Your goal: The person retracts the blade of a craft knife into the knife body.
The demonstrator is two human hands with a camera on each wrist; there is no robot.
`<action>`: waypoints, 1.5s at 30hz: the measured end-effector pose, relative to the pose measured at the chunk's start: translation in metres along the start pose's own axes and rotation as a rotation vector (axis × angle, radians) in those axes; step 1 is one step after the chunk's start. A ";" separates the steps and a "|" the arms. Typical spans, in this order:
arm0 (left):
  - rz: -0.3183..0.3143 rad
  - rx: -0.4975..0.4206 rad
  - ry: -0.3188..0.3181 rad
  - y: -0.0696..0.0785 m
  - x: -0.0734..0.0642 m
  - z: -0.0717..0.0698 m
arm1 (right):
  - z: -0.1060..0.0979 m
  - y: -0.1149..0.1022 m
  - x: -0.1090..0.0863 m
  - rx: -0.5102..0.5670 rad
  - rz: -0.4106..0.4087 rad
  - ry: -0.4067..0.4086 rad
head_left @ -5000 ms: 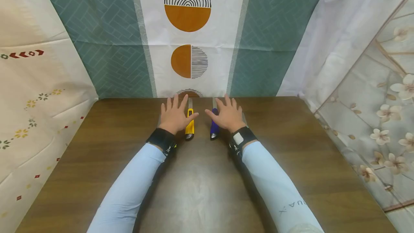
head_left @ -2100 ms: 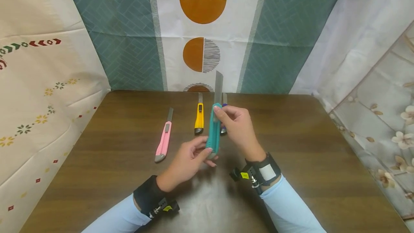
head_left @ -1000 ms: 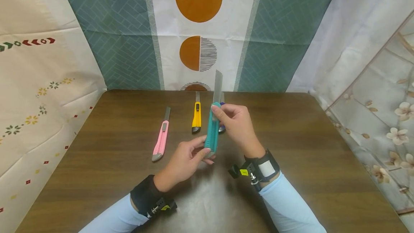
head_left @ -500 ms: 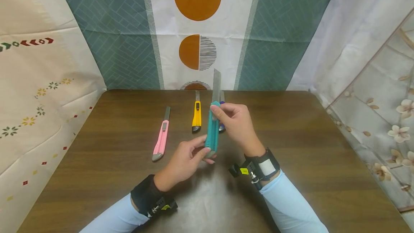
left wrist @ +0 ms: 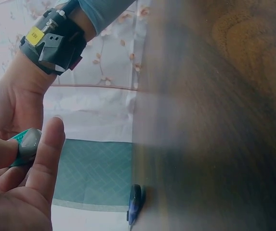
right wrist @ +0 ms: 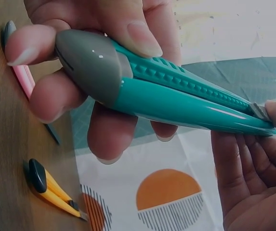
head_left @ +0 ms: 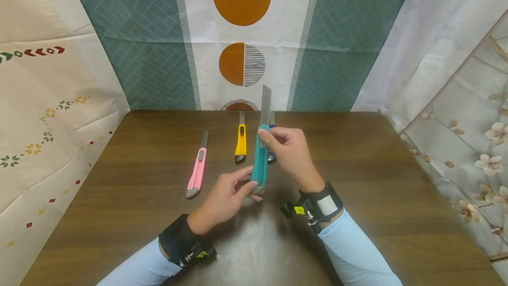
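Note:
A teal box cutter (head_left: pixel 259 162) with a grey end cap is held up above the table, its long blade extended and pointing away. My left hand (head_left: pixel 226 197) pinches its grey-capped lower end between thumb and fingers. Higher up, my right hand (head_left: pixel 291 156) grips the handle near the blade, the thumb at the grey slider (right wrist: pixel 259 111). The right wrist view shows both hands on the cutter (right wrist: pixel 176 96) from close by. Behind it lies a purple box cutter (head_left: pixel 272 157), partly hidden.
A pink box cutter (head_left: pixel 196 171) lies on the wooden table (head_left: pixel 131 215) to the left, blade out. The yellow box cutter (head_left: pixel 240 142) lies near the far edge, also with its blade out. Patterned curtains (head_left: pixel 151 56) stand behind and along both sides.
Five seconds ago both hands lay flat with spread fingers at the table's far side. Since then they have raised the teal box cutter; over the last second they hold it nearly still.

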State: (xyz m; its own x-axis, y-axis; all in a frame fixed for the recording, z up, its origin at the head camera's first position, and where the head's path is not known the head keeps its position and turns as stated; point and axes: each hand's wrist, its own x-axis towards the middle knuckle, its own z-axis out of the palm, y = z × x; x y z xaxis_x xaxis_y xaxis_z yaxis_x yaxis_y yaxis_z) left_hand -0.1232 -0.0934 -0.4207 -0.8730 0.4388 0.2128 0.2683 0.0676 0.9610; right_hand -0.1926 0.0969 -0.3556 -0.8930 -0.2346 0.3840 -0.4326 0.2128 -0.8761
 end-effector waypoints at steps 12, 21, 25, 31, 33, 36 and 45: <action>-0.009 -0.023 0.002 0.002 0.000 0.001 | 0.000 0.001 0.001 0.005 0.001 0.007; 0.005 -0.021 0.011 0.002 -0.001 0.001 | 0.002 0.000 0.001 0.025 -0.022 0.021; 0.010 -0.025 0.020 0.002 0.000 0.001 | 0.003 0.002 0.001 0.027 -0.034 0.019; 0.016 -0.022 0.021 0.002 0.000 0.001 | 0.003 0.003 0.001 0.027 -0.036 0.015; 0.015 -0.030 0.022 0.002 0.000 0.002 | 0.002 0.003 0.001 0.025 -0.038 0.012; 0.013 -0.040 0.023 0.001 0.000 0.003 | 0.002 0.003 0.001 0.033 -0.052 0.007; 0.013 -0.039 0.028 0.001 0.000 0.002 | 0.002 0.007 0.001 0.061 -0.082 -0.005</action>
State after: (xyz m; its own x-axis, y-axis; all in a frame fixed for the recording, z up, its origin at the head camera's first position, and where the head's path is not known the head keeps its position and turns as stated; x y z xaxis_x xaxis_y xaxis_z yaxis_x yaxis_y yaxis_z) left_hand -0.1221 -0.0915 -0.4206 -0.8806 0.4143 0.2298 0.2642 0.0268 0.9641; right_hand -0.1963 0.0960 -0.3615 -0.8545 -0.2532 0.4536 -0.4954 0.1349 -0.8581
